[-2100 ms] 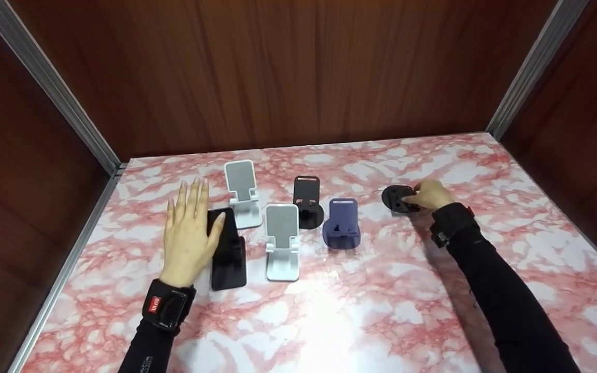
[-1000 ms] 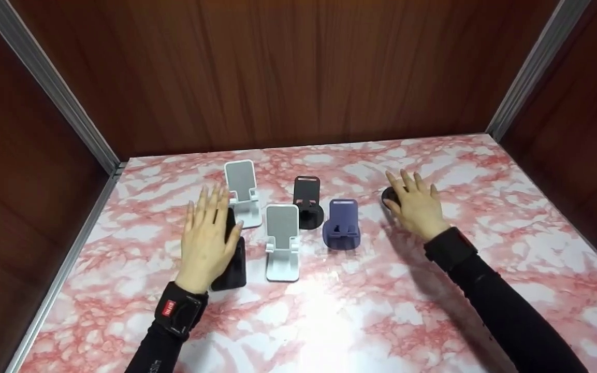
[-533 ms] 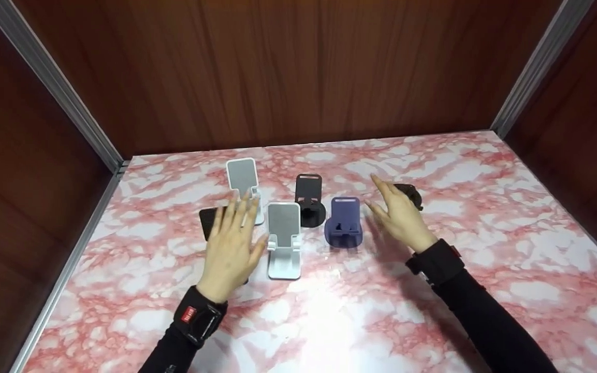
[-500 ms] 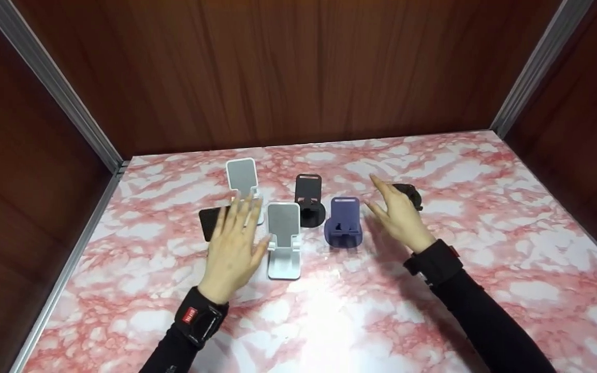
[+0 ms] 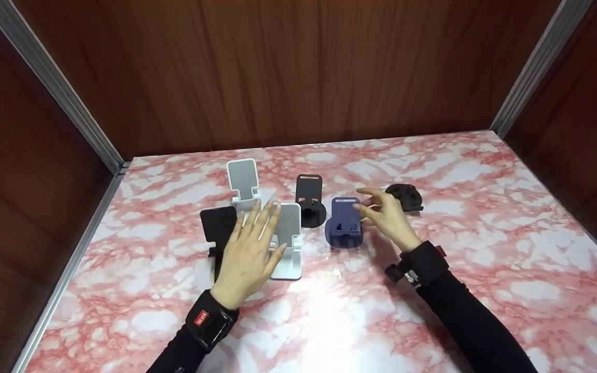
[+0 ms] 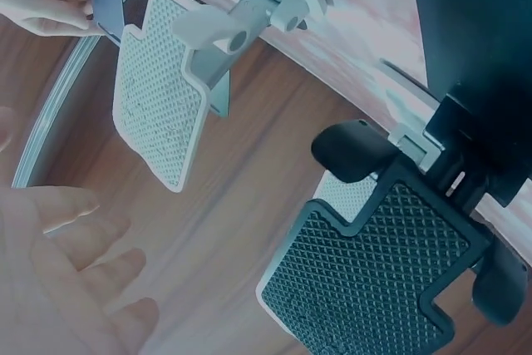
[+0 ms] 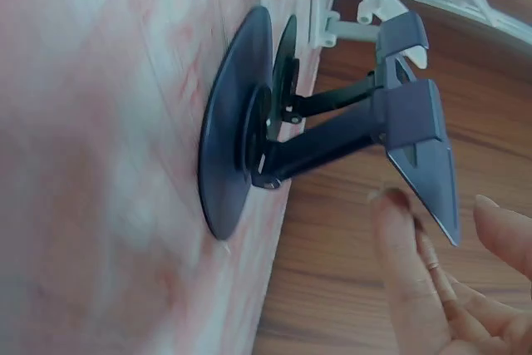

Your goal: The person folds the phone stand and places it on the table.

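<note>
Nearest, the left hand [image 5: 249, 261] hangs open, fingers straight and together, over a white phone stand with a grey rectangular pad [image 5: 290, 223] and a black phone stand with a rectangular panel [image 5: 219, 221], hiding part of both. To their right, on the pink-and-white marbled tabletop [image 5: 536, 290], stands a purple plastic phone stand with a round base [image 5: 346, 212]; its slotted panel's long axis runs up and away from the person, top edge toward the rear wall, ledge facing the person. The right hand [image 5: 389, 220] is beside its upper right corner, thumb and forefinger parted, the panel's top edge between them; contact is hard to make out, and the right wrist view cuts off much of the hand. Farther back are a black round-based phone stand [image 5: 309, 189], a folded black round stand [image 5: 406, 194] partly behind the right hand, and a white rear phone stand [image 5: 243, 176], its base mostly covered.
</note>
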`<action>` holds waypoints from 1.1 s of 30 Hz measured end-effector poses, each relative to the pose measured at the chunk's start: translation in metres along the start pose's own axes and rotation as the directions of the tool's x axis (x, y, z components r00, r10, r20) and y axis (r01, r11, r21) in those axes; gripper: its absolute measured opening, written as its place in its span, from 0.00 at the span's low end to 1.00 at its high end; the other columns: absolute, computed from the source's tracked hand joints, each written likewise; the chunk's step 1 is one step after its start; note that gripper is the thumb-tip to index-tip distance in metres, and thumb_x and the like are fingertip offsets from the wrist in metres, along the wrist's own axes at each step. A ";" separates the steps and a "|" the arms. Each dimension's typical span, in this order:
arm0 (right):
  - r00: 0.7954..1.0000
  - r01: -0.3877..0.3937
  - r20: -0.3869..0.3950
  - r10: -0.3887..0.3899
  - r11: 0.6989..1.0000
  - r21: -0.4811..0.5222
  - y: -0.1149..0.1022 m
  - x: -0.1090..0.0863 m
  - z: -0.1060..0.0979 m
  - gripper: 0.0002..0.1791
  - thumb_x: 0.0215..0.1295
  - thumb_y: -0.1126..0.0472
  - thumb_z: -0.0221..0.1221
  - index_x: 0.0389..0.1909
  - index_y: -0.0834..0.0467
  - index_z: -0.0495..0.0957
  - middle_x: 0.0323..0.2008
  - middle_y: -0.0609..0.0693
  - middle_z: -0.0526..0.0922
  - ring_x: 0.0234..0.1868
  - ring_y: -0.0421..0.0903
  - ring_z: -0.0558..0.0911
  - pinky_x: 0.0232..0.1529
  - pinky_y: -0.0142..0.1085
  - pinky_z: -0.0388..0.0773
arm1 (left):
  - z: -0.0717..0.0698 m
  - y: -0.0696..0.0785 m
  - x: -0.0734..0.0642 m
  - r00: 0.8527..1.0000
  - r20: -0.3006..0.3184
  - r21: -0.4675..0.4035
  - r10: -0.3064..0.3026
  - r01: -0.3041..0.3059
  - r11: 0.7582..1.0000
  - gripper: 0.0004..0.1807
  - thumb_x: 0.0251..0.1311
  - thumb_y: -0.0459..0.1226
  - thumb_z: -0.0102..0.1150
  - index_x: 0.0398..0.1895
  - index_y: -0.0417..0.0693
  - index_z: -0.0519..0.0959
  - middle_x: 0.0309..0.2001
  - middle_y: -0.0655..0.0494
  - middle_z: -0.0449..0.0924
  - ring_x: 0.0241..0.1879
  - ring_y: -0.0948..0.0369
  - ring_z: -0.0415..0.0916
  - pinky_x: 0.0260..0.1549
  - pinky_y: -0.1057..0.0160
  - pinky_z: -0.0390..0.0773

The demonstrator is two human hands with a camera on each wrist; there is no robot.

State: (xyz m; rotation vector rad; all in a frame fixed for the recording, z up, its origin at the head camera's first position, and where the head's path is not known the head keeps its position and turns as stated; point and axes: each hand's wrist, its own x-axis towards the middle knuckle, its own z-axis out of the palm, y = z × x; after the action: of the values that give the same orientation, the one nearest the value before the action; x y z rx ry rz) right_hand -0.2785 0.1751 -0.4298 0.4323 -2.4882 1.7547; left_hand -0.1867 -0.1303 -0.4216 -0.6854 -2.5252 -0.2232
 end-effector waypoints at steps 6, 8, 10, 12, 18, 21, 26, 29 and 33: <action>0.996 -0.087 0.043 0.082 0.989 0.120 0.004 0.002 -0.001 0.17 0.65 0.69 0.60 0.52 0.72 0.74 0.33 0.58 0.82 0.30 0.43 0.83 0.39 0.54 0.82 | 0.002 -0.002 -0.001 0.999 0.030 -0.008 0.022 -0.021 1.000 0.37 0.70 0.51 0.46 0.76 0.41 0.52 0.76 0.48 0.49 0.74 0.49 0.45 0.70 0.48 0.47; 0.993 -0.112 0.049 0.105 0.982 0.150 0.004 0.003 -0.002 0.13 0.65 0.71 0.59 0.48 0.74 0.75 0.32 0.56 0.81 0.30 0.42 0.82 0.39 0.52 0.82 | 0.003 -0.002 0.000 0.999 0.039 -0.016 0.029 -0.028 0.999 0.37 0.71 0.50 0.46 0.76 0.41 0.52 0.76 0.48 0.49 0.73 0.48 0.45 0.71 0.48 0.47; 0.991 -0.127 0.056 0.120 0.978 0.168 0.004 0.003 -0.004 0.10 0.65 0.73 0.58 0.45 0.75 0.75 0.31 0.54 0.81 0.30 0.41 0.82 0.38 0.48 0.83 | 0.003 -0.001 0.002 0.998 0.037 -0.022 0.041 -0.041 0.999 0.37 0.70 0.50 0.46 0.76 0.41 0.53 0.75 0.46 0.50 0.73 0.48 0.46 0.70 0.48 0.48; 0.989 -0.143 0.066 0.133 0.971 0.190 0.003 0.004 -0.003 0.09 0.66 0.73 0.57 0.44 0.75 0.74 0.31 0.54 0.81 0.29 0.41 0.83 0.37 0.46 0.84 | 0.002 -0.001 0.003 0.998 0.039 -0.029 0.050 -0.049 0.998 0.37 0.70 0.49 0.47 0.75 0.41 0.53 0.75 0.45 0.50 0.73 0.48 0.46 0.70 0.48 0.49; 0.985 -0.165 0.077 0.152 0.963 0.213 0.003 0.002 -0.003 0.10 0.67 0.72 0.57 0.46 0.74 0.72 0.32 0.53 0.80 0.28 0.41 0.82 0.35 0.43 0.85 | 0.001 0.007 0.010 0.994 0.084 -0.087 0.068 -0.061 0.994 0.37 0.70 0.49 0.48 0.75 0.41 0.53 0.74 0.45 0.52 0.73 0.49 0.46 0.71 0.49 0.46; 0.988 -0.150 0.076 0.136 0.963 0.224 0.001 0.000 -0.007 0.12 0.68 0.72 0.56 0.48 0.75 0.72 0.32 0.52 0.80 0.28 0.42 0.82 0.35 0.42 0.85 | 0.000 0.012 0.015 0.991 0.098 -0.127 0.094 -0.081 0.989 0.36 0.71 0.49 0.47 0.75 0.40 0.52 0.74 0.45 0.52 0.73 0.48 0.47 0.71 0.48 0.46; 0.993 -0.119 0.048 0.110 0.962 0.247 -0.004 -0.003 -0.016 0.12 0.68 0.73 0.55 0.48 0.76 0.72 0.32 0.52 0.80 0.30 0.41 0.82 0.37 0.43 0.84 | 0.001 0.023 0.025 0.987 0.086 -0.238 0.134 -0.110 0.965 0.36 0.72 0.48 0.47 0.76 0.41 0.52 0.75 0.47 0.50 0.74 0.51 0.45 0.71 0.50 0.48; 0.995 -0.099 0.031 0.095 0.961 0.259 -0.010 -0.004 -0.022 0.12 0.67 0.73 0.56 0.47 0.76 0.72 0.32 0.52 0.81 0.31 0.41 0.82 0.37 0.41 0.84 | 0.005 0.030 0.031 0.985 0.097 -0.299 0.146 -0.111 0.948 0.36 0.72 0.48 0.47 0.76 0.41 0.52 0.75 0.48 0.49 0.74 0.52 0.44 0.71 0.51 0.46; 0.998 -0.069 0.019 0.067 0.958 0.278 -0.021 -0.006 -0.029 0.11 0.67 0.71 0.57 0.46 0.74 0.73 0.32 0.52 0.82 0.32 0.42 0.82 0.36 0.39 0.84 | 0.012 0.040 0.040 0.984 0.109 -0.378 0.141 -0.090 0.921 0.35 0.71 0.44 0.50 0.74 0.37 0.54 0.74 0.45 0.51 0.74 0.51 0.44 0.71 0.52 0.47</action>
State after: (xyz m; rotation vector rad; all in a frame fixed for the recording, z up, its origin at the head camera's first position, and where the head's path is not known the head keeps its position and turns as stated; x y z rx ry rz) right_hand -0.2703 0.1969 -0.4019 0.3748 -2.2923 2.1457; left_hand -0.2013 -0.0757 -0.4107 -1.0256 -2.5826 -0.6470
